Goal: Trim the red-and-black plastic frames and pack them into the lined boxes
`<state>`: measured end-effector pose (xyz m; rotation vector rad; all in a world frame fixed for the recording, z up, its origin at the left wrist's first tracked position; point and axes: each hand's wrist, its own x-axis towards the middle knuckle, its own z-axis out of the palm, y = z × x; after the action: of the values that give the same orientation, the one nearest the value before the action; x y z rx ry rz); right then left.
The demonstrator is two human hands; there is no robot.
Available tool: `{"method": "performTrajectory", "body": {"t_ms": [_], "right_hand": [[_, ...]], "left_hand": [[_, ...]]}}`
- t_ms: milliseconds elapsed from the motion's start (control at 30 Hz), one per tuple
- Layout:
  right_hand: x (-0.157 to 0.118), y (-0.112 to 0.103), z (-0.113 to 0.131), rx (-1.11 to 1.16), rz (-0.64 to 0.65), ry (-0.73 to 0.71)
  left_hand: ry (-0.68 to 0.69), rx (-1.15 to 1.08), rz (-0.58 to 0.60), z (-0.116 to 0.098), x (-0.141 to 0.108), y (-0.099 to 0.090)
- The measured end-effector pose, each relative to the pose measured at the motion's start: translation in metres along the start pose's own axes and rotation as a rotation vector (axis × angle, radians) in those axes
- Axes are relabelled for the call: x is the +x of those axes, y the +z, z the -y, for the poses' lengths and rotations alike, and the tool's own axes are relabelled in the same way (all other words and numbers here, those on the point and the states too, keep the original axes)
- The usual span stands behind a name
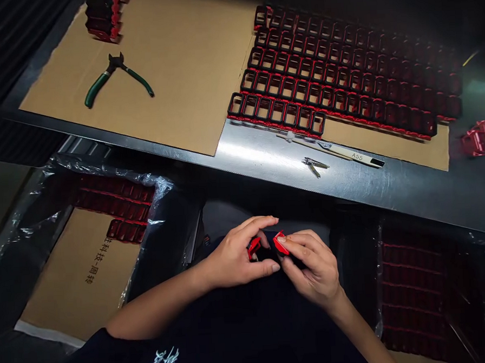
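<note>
The right hand [312, 264] pinched a small red part [281, 243]. Nearby, the left hand [236, 253], thumb and forefinger spread, cradled a second red piece [254, 248].

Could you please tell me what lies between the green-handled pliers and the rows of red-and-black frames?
Only bare cardboard lies between the pliers and the rows of frames, as the head view shows.
</note>
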<state>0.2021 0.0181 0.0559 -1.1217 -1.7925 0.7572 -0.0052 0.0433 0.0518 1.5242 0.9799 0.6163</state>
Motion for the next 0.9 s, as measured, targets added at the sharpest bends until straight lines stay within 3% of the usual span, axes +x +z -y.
{"method": "performTrajectory", "body": {"t_ms": [100, 300, 433, 533, 767, 900], "right_hand": [[-0.004, 0.001, 0.0, 0.086, -0.019, 0.075], [-0.011, 0.004, 0.0, 0.722, -0.111, 0.607], [-0.014, 0.008, -0.004, 0.909, -0.08, 0.718], [-0.014, 0.01, -0.006, 0.833, -0.065, 0.625], [-0.005, 0.008, -0.001, 0.19, -0.083, 0.156], [0.002, 0.005, 0.003, 0.028, -0.025, 0.06]], "left_hand": [[0.173, 0.115, -0.021, 0.001, 0.001, 0.0], [0.385, 0.241, -0.083, 0.007, 0.006, 0.004], [0.492, 0.291, -0.133, 0.009, 0.01, 0.006], [0.49, 0.305, -0.16, 0.008, 0.01, 0.006], [0.464, 0.332, -0.207, 0.009, 0.011, 0.007], [0.582, 0.443, -0.255, 0.014, 0.011, 0.009]]}}
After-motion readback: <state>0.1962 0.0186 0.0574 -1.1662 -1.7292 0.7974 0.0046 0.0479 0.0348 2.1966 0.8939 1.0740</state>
